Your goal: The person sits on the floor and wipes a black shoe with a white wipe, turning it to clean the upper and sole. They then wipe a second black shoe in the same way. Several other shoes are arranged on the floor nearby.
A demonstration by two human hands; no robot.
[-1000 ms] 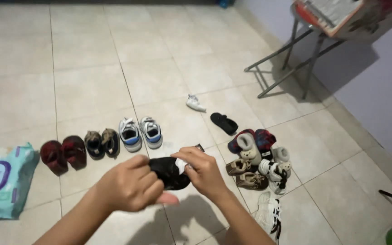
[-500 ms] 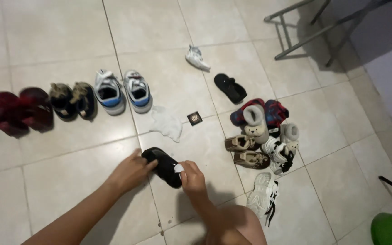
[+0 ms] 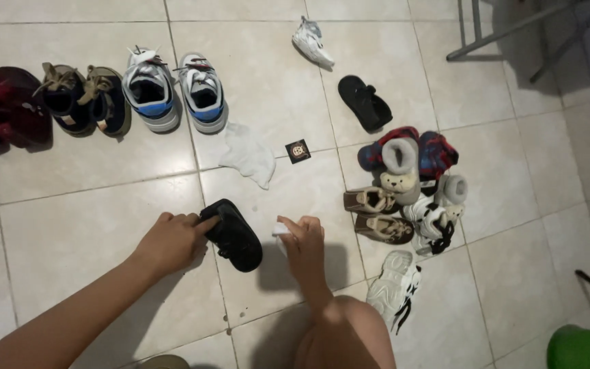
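A small black shoe [image 3: 233,237] lies on the tiled floor in front of me. My left hand [image 3: 169,240] rests on its near-left end, fingers touching the heel. My right hand [image 3: 303,244] is just right of the shoe, apart from it, pinching a small white wipe [image 3: 281,230]. A crumpled white wipe [image 3: 249,154] lies on the floor beyond the shoe, next to a small dark square tag [image 3: 298,151].
A row of small shoes stands at the upper left: dark red pair [image 3: 1,108], dark pair with laces [image 3: 85,99], white-and-blue sneakers [image 3: 175,89]. A heap of small shoes [image 3: 408,198] lies at right, a black sandal [image 3: 364,102] and white shoe [image 3: 311,41] beyond. Metal legs [image 3: 493,31] top right.
The view has tilted down and closer to the floor. The black shoe went from being held in the air to lying on the floor, and my right hand has come off it.
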